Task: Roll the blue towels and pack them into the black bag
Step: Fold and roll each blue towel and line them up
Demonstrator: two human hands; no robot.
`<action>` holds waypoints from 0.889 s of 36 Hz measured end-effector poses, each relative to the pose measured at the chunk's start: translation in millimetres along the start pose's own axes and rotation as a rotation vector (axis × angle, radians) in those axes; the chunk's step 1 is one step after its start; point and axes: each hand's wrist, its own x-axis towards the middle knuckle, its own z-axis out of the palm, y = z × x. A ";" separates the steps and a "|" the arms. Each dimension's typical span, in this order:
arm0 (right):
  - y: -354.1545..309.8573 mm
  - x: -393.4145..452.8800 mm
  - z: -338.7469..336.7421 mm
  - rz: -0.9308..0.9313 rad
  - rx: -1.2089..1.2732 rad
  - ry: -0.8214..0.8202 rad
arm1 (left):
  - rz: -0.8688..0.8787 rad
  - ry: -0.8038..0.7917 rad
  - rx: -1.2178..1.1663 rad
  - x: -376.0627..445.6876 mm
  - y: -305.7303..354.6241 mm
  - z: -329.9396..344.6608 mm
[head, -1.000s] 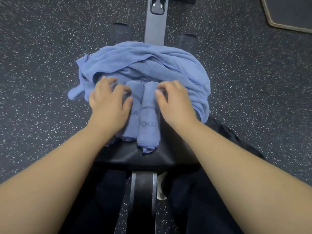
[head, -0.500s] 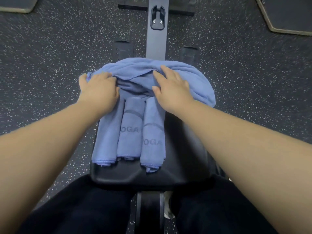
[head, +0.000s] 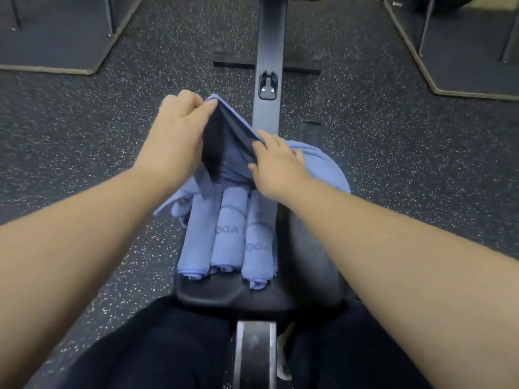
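Note:
Three rolled blue towels (head: 228, 240) lie side by side on a black padded seat (head: 309, 265). Behind them sits a heap of loose blue towel (head: 325, 167). My left hand (head: 177, 136) pinches a corner of a loose towel (head: 227, 141) and holds it lifted above the heap, its shaded underside facing me. My right hand (head: 276, 164) grips the lower edge of that same lifted towel, resting against the heap. No black bag shows in this view.
The seat rides on a dark metal rail (head: 268, 51) running away from me over a speckled rubber floor (head: 84, 141). Dark mats lie at the far left (head: 56, 37) and far right (head: 463, 46). My dark trousers (head: 157, 349) fill the bottom.
Both hands left the rolled towels and moved onto the loose heap. My left hand has lifted a towel corner upward; the right hand took hold of its lower edge.

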 end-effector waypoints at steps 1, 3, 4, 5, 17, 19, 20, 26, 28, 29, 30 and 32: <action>-0.6 -3.3 -4.0 0.008 0.000 0.013 | 0.050 -0.016 0.012 0.9 2.9 -8.4; -2.0 -12.7 -14.3 0.023 0.007 0.023 | 0.089 -0.049 0.020 1.7 8.6 -23.5; -2.7 -18.3 -20.3 0.028 0.010 0.029 | 0.075 -0.050 0.014 2.6 13.2 -31.5; -3.5 -24.6 -26.5 0.034 0.014 0.039 | 0.059 -0.056 -0.002 2.8 18.9 -40.7; 10.6 -117.3 -132.3 0.250 0.101 0.330 | 0.023 0.084 -0.143 6.8 94.6 -148.6; 11.2 -133.3 -154.5 0.255 0.101 0.378 | -0.020 0.119 -0.160 6.2 111.2 -173.8; 10.5 -141.6 -165.6 0.252 0.099 0.407 | -0.026 0.135 -0.184 3.7 116.2 -184.6; -1.7 -199.2 -222.3 0.142 0.302 0.554 | -0.051 0.036 -0.087 -16.6 136.6 -240.6; -7.7 -217.8 -235.7 0.075 0.397 0.606 | -0.083 0.022 -0.076 -25.4 143.7 -256.5; -11.1 -227.1 -241.3 0.051 0.411 0.626 | -0.100 0.020 -0.105 -28.7 146.2 -261.7; -14.7 -235.7 -246.1 0.032 0.422 0.650 | -0.126 0.010 -0.152 -32.7 150.1 -267.8; -23.7 -251.5 -254.5 0.003 0.462 0.695 | -0.151 -0.033 -0.216 -39.6 160.3 -279.0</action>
